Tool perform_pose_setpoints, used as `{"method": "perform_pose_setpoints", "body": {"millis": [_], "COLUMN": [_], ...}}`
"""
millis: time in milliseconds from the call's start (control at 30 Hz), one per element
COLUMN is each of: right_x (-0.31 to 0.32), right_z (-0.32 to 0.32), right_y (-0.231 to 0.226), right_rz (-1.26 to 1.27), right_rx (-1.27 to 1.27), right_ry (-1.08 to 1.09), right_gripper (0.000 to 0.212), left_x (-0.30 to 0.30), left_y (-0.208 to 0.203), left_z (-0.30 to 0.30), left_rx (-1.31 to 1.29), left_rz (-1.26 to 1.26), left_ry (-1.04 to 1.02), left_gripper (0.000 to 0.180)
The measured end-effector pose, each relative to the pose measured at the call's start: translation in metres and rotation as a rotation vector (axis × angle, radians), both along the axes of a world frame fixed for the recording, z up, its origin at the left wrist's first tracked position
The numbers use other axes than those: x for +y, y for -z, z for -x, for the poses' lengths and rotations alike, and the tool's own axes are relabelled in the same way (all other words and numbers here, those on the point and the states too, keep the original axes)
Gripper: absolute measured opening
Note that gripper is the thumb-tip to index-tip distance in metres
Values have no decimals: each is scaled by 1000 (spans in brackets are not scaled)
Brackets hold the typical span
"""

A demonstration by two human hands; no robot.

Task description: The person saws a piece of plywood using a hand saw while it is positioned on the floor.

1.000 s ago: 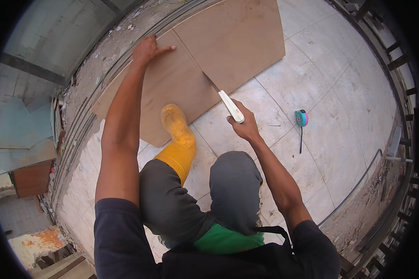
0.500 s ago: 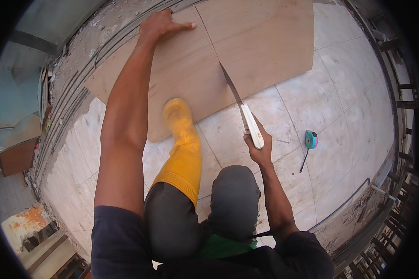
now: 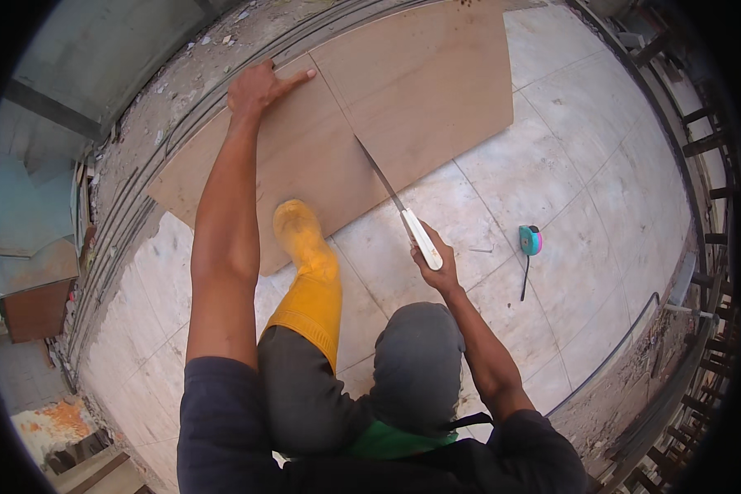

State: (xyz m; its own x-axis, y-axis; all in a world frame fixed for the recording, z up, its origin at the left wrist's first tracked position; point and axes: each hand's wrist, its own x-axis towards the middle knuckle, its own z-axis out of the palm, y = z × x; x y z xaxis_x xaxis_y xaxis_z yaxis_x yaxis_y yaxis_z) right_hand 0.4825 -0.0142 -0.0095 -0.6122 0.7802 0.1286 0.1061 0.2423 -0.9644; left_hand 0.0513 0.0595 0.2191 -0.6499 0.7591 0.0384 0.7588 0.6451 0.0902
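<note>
A thin brown plywood sheet [image 3: 420, 90] lies at the far side of the tiled floor, with a straight dark line across it. My left hand [image 3: 259, 86] presses on the sheet near its far edge, left of the line, thumb stretched out; its other fingers show only partly. My right hand [image 3: 438, 262] is closed around the white handle of a handsaw [image 3: 421, 239]. The saw's blade slants across the sheet's near edge, its visible tip meeting the line. How far the blade passes below the sheet is hidden. My yellow rubber boot [image 3: 300, 230] stands on the sheet, left of the saw.
A turquoise tape measure [image 3: 529, 240] with a black strap lies on the pale tiles [image 3: 584, 272] to the right, and a small nail-like piece [image 3: 481, 250] is nearer the saw. Long thin rods [image 3: 132, 198] run along the left. Dark slatted framing [image 3: 712, 239] borders the right side.
The view has shifted, so the sheet, hands and saw appear farther left and slightly lower. My left hand and boot keep their places on the sheet; the saw stays along the line.
</note>
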Motion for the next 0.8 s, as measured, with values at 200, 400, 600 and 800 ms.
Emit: {"method": "perform_pose_setpoints", "body": {"millis": [200, 400, 600, 800], "right_x": [4, 6, 1, 1], "right_z": [15, 6, 12, 17], "right_y": [-118, -124, -109, -112], "right_rz": [89, 169, 62, 70], "right_rx": [-241, -233, -118, -143], "right_ry": [-73, -97, -48, 3], "right_gripper": [74, 74, 74, 73], "left_x": [-10, 23, 22, 20], "left_y": [-16, -40, -19, -15], "left_z": [-1, -15, -7, -33], "left_rx": [-68, -107, -107, -75], "left_rz": [90, 91, -13, -65], "left_ry": [21, 146, 134, 70], "left_gripper": [113, 113, 97, 94]}}
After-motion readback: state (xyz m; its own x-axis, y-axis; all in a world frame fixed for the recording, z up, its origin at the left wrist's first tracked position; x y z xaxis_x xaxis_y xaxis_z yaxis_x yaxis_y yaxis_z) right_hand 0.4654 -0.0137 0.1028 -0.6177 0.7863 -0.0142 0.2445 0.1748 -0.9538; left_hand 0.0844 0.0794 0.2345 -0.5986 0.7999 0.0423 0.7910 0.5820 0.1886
